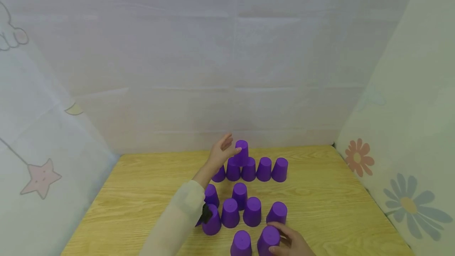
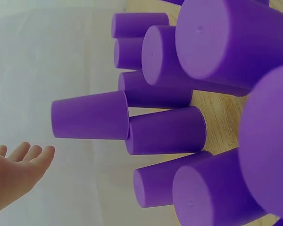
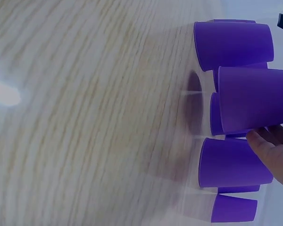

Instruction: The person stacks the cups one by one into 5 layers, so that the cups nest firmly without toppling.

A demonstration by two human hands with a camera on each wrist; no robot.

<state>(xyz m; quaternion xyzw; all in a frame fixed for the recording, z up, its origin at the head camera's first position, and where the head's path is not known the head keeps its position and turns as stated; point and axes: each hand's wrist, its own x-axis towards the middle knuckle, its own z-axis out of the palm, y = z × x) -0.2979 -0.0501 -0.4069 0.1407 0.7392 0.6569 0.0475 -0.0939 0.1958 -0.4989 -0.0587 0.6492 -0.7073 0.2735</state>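
At frame centre, the open left hand (image 1: pixel 221 150) hovers beside the upside-down top cup (image 1: pixel 241 152), axis vertical; the right hand (image 1: pixel 292 242) grips a near cup (image 1: pixel 268 240).

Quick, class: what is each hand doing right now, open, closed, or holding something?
Left hand: open, fingers straight, beside the top cup, not gripping it.
Right hand: fingers curled round the near cup.
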